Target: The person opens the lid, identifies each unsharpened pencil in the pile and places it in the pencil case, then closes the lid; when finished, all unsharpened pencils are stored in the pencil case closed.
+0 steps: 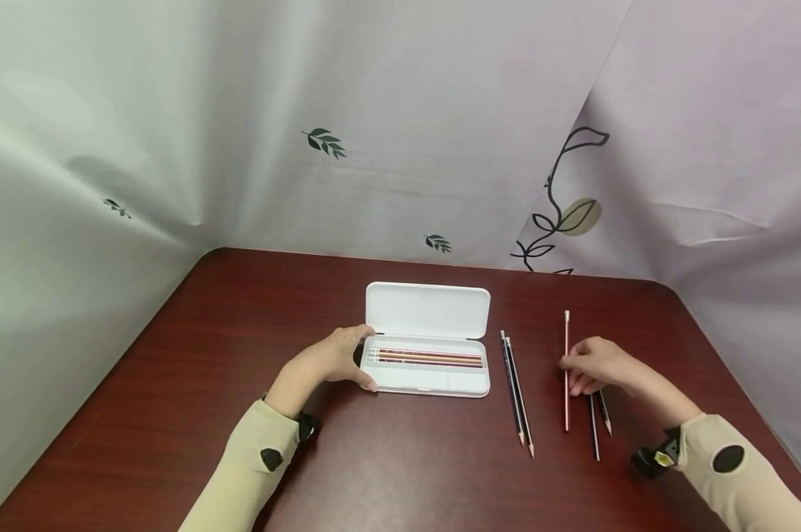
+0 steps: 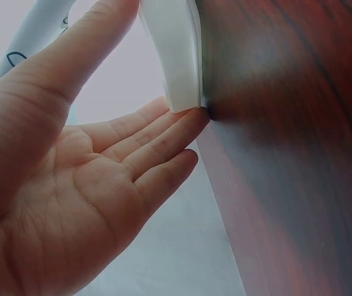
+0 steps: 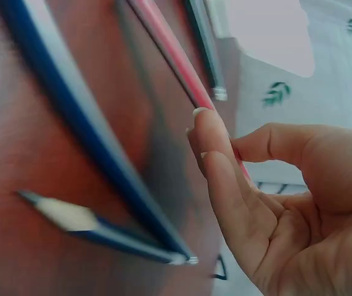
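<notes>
In the head view my left hand (image 1: 337, 356) holds the left end of an open white pencil case (image 1: 400, 379), thumb at the front corner and fingers by the hinge side. The left wrist view shows its fingers (image 2: 169, 143) nearly straight against the case's end (image 2: 182, 55). Several red and gold striped pencils (image 1: 434, 358) lie in the case's rear compartment. On the right, my right hand (image 1: 596, 363) pinches a red pencil (image 1: 567, 406) between thumb and fingertips. Its eraser end points toward the back. The right wrist view shows that pencil (image 3: 172, 49) above the tabletop.
Two dark pencils (image 1: 516, 399) lie side by side between the case and my right hand. Two more dark-blue pencils (image 1: 595, 436) lie beneath that hand, partly hidden by it. The case lid (image 1: 427, 310) stands raised. A patterned white sheet (image 1: 374, 199) hangs behind the brown table (image 1: 254, 295).
</notes>
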`<move>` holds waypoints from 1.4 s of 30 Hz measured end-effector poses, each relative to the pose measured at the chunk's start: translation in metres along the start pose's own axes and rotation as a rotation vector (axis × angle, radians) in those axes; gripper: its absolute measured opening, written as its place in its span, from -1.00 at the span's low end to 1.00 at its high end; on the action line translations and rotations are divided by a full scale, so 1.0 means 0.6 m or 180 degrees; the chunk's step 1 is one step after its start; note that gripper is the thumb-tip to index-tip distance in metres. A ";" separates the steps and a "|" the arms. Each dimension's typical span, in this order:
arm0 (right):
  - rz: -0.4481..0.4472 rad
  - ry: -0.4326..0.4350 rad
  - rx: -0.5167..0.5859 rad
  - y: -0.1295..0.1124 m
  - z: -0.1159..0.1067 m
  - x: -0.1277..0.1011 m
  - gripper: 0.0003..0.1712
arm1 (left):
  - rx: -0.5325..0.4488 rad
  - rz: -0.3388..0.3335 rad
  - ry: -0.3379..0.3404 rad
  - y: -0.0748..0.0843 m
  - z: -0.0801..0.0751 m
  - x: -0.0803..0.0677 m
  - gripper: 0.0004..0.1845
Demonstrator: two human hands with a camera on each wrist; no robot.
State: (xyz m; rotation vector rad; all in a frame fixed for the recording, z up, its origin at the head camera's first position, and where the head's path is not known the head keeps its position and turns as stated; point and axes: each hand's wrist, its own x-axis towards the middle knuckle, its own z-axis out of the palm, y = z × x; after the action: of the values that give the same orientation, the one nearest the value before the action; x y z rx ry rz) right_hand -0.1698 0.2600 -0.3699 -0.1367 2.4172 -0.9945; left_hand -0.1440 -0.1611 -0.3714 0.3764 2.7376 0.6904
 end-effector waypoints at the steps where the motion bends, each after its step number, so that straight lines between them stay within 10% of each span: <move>1: -0.0025 0.0010 0.0013 -0.004 -0.004 0.000 -0.76 | 0.0011 -0.0001 -0.0001 -0.001 0.000 0.000 -0.05; 19: -0.1526 0.0682 0.0380 -0.073 -0.006 0.036 -0.72 | 0.0006 -0.0028 -0.0014 0.000 0.003 -0.001 -0.04; 42: -0.2583 0.0479 -0.1045 -0.139 0.079 0.093 -0.91 | -0.0009 0.0018 -0.0011 0.000 0.000 0.001 -0.05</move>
State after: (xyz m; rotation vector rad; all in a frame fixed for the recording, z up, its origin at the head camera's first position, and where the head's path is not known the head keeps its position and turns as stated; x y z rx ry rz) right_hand -0.2024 0.1540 -0.3654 -1.2749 2.6815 -0.9172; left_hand -0.1449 -0.1608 -0.3712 0.3846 2.7332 0.6943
